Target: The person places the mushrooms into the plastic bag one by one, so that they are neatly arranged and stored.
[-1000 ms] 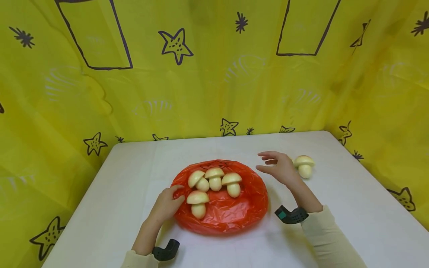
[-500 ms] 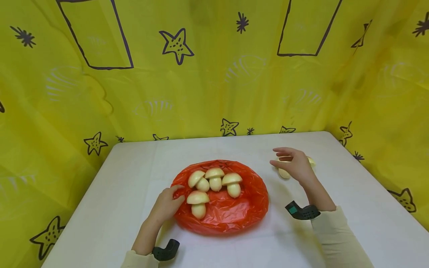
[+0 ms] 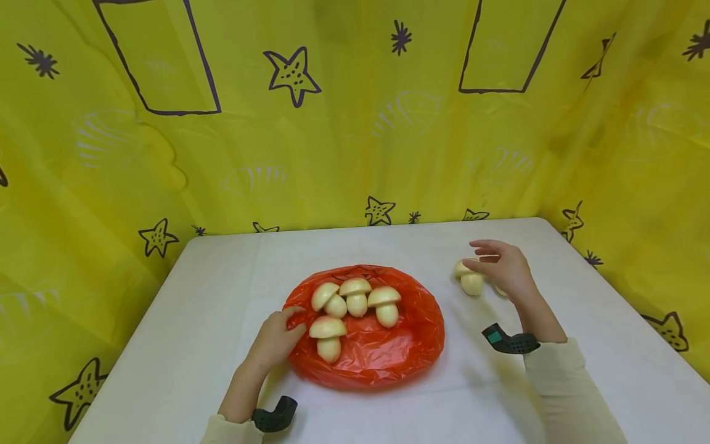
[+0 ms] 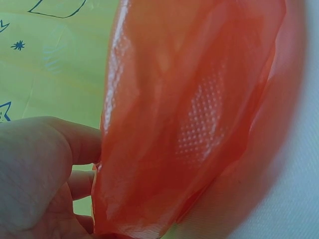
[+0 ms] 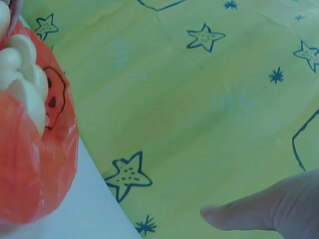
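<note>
A red plastic bag (image 3: 388, 354) lies spread open on the table, with several pale toy mushrooms (image 3: 328, 345) inside it. My left hand (image 3: 277, 339) holds the bag's left rim, its fingertips over the edge. In the left wrist view, the thumb and fingers meet the red film (image 4: 159, 124). Over at the right, my right hand (image 3: 505, 268) hovers above two more mushrooms, fingers bent loosely and holding nothing. One mushroom (image 3: 471, 282) shows just below the fingertips; the other is mostly hidden behind the hand. The right wrist view shows only the thumb (image 5: 249, 211) of this hand.
The white table (image 3: 211, 296) has rounded back corners. A yellow sheet (image 3: 333, 154) with drawn starfish hangs behind it and along both sides. Dark wrist devices (image 3: 510, 341) are worn at both sleeves.
My right hand has moved to the right, away from the bag and over the two loose mushrooms, uncovering the nearer one. The left hand, the bag and its mushrooms have stayed in place.
</note>
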Tool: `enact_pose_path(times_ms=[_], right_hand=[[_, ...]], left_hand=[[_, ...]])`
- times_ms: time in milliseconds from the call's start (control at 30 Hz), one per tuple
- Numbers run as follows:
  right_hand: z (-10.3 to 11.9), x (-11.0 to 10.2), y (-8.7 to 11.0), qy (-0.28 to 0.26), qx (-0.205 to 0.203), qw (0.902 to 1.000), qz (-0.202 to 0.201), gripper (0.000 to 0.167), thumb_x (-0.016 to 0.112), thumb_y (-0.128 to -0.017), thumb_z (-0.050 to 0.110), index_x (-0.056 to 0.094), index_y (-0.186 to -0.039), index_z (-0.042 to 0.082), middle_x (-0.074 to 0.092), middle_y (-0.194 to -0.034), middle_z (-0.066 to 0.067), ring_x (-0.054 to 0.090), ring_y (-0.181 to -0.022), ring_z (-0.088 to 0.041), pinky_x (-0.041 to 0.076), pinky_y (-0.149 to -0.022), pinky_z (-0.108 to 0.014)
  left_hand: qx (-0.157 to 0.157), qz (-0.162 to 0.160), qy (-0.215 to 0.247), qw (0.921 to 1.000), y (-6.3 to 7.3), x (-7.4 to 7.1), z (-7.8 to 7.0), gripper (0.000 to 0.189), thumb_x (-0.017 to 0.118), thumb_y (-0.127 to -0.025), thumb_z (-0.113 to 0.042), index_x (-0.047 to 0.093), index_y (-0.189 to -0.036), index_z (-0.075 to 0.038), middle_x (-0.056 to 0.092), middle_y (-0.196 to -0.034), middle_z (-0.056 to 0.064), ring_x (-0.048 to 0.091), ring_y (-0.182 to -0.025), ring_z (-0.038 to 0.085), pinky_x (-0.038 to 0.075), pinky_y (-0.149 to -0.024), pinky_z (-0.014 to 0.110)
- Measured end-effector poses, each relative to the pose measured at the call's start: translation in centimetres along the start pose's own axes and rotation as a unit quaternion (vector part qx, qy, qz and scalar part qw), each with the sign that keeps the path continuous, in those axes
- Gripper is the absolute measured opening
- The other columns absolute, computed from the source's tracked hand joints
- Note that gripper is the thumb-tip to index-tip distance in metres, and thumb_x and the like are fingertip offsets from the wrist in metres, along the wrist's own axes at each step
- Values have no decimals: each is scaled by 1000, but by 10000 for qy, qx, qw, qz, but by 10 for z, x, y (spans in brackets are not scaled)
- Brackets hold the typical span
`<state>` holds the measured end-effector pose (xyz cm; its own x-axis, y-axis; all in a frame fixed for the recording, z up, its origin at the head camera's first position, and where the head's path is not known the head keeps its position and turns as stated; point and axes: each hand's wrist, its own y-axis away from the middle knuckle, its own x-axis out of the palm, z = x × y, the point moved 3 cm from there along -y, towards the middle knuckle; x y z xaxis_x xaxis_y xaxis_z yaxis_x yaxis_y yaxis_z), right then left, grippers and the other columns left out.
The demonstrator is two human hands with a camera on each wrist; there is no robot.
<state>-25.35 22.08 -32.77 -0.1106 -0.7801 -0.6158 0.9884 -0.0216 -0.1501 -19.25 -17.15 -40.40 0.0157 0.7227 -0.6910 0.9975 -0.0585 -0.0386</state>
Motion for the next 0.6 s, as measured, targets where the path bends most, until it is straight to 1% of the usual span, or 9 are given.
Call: enact_pose_path(times_ms=[267,467,600], right_hand=[[-15,1,-4,109,245,9996,-5,50,68,-82,16,51,-123,-7,52,-116,-32,50,-104,-44,44,-84,-49],[-19,0,-6,114,379,9992,-90,50,68,-82,18,52,-123,-7,51,-118,-32,49,-106,-44,43,-84,-48],[-22,1,-8,86,334,9993,-138,49,68,-82,17,53,-121,-8,52,-117,-32,50,-105,-44,43,-84,-47]], left_hand=[[-30,22,-19,10000,1,0,-1,33,54,-85,-9,59,-115,3,60,-103,16,53,-91,29,48,-77,43],[12,-10,0,10000,1,-1,-1,33,54,-84,-8,59,-114,4,60,-102,17,53,-90,29,48,-76,42],[3,-8,22,10000,1,0,0,33,54,-84,-8,59,-114,4,60,-103,17,53,-91,29,48,-77,43]])
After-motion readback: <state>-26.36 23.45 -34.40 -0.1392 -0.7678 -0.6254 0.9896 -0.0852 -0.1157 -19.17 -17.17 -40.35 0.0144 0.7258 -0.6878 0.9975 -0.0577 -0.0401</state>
